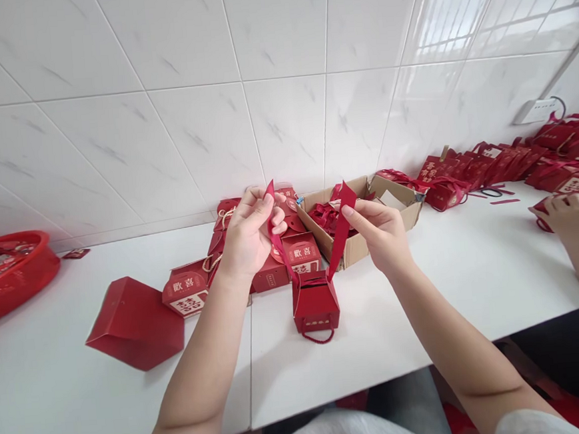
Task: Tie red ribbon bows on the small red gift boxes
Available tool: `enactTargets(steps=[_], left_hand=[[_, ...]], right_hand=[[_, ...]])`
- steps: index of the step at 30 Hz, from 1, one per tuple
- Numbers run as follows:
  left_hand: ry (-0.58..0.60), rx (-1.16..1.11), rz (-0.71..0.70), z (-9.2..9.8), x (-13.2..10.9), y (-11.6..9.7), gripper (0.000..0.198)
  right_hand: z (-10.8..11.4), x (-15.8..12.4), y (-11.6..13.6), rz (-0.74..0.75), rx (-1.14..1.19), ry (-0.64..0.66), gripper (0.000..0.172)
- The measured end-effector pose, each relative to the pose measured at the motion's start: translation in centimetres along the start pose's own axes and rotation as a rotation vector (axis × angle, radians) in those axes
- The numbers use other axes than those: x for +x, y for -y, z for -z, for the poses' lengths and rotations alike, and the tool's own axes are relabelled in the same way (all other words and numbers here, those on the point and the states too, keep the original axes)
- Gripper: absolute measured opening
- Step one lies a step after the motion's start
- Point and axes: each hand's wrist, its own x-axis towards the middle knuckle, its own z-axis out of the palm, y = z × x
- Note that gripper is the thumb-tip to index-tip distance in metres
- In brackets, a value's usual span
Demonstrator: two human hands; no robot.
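Observation:
A small red gift box (316, 303) with a cord handle stands on the white table in front of me. From its top, the two ends of a red ribbon (340, 236) rise apart in a V. My left hand (251, 233) pinches one end between thumb and fingers, its tip poking up above. In a like pinch, my right hand (378, 227) holds the other end, which lies flat and wide. Both hands are raised above and behind the box, level with each other.
Behind are stacked red boxes (287, 257) and a cardboard carton (357, 248) of red ribbons. At left are a larger plain red box (138, 326) and a red basin (19, 285). At right, another person's hand (568, 218) touches a red box; many more line the wall.

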Motion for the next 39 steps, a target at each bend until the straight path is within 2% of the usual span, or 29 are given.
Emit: enactTargets(steps=[4,10,19,39], left_hand=[[-0.025,0.063,-0.106,0.2,-0.2,0.1,0.021],[-0.150,0.132,-0.194,0.1,-0.5,0.3,0.020],[-0.201,0.122,-0.171,0.4,-0.8,1.1,0.019],[-0.154,0.142,-0.210,0.3,-0.9,1.2,0.017]], right_hand=[[0.0,0.0,0.0,-0.009,0.037,-0.017,0.016],[0.0,0.0,0.2,-0.002,0.036,-0.007,0.016],[-0.1,0.2,0.2,-0.023,0.049,-0.015,0.014],[-0.1,-0.2,1.3,0.015,0.031,-0.014,0.010]])
